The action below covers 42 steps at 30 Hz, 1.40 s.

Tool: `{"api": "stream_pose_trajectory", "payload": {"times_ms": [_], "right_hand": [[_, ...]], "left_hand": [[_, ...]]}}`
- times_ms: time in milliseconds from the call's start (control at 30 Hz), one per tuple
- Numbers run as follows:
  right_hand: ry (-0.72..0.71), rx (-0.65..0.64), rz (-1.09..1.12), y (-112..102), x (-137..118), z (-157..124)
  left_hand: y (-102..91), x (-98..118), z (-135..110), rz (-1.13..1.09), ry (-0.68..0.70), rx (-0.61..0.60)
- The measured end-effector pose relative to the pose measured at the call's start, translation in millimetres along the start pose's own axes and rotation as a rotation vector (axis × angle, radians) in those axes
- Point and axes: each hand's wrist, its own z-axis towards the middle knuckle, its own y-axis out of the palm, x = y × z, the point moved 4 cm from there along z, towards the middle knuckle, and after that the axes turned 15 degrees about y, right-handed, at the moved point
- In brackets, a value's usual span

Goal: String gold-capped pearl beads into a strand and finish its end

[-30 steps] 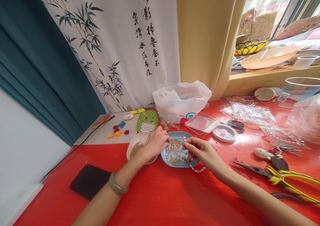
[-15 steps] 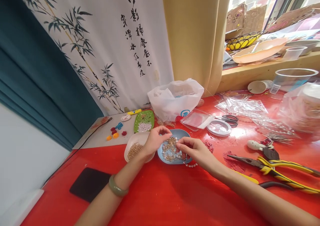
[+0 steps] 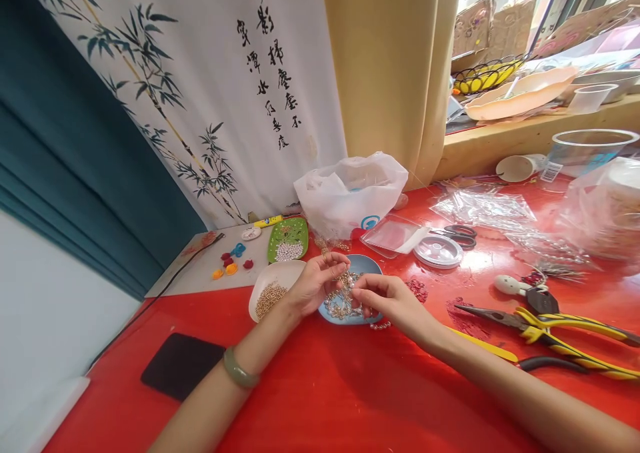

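Over a blue dish [image 3: 369, 264] my two hands meet, fingertips a short way apart. My left hand [image 3: 320, 281] pinches at the dish's left side; what its fingertips hold is too small to make out. My right hand [image 3: 387, 298] is closed in a pinch on a beaded strand [image 3: 381, 325], part of which shows below the fingers at the dish's front rim. Gold and clear beads [image 3: 341, 306] lie in the dish, partly hidden by both hands. Beside my left wrist stands a white dish [image 3: 285, 271] with small gold beads [image 3: 271, 301].
A green tray [image 3: 295, 229] with white beads and a white plastic bag [image 3: 353, 196] stand behind. To the right lie scissors [image 3: 463, 236], a round clear case [image 3: 439, 251] and yellow-handled pliers [image 3: 530, 326]. A black flat object [image 3: 183, 366] lies left of my left forearm.
My left fingers have drawn back from deeper over the blue dish into a pinch near its left side. My right hand has stayed almost in place. The view has shifted slightly.
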Motion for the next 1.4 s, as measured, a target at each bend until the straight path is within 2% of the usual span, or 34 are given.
{"api": "stream_pose_trajectory", "payload": {"times_ms": [267,733,1400], "right_hand": [[0.02,-0.001,-0.008,-0.3,-0.5,-0.9],[0.029,0.001,-0.023,-0.6,1.9,0.5],[0.004,0.028,-0.035,-1.2,1.3,0.3]], "left_hand": [[-1.2,-1.7,0.1,-0.041,-0.059,0.049],[-1.5,-3.5,-0.3,-0.053,-0.074,0.074],[-2.0,-0.4,-0.5,-0.003,-0.042,0.012]]}}
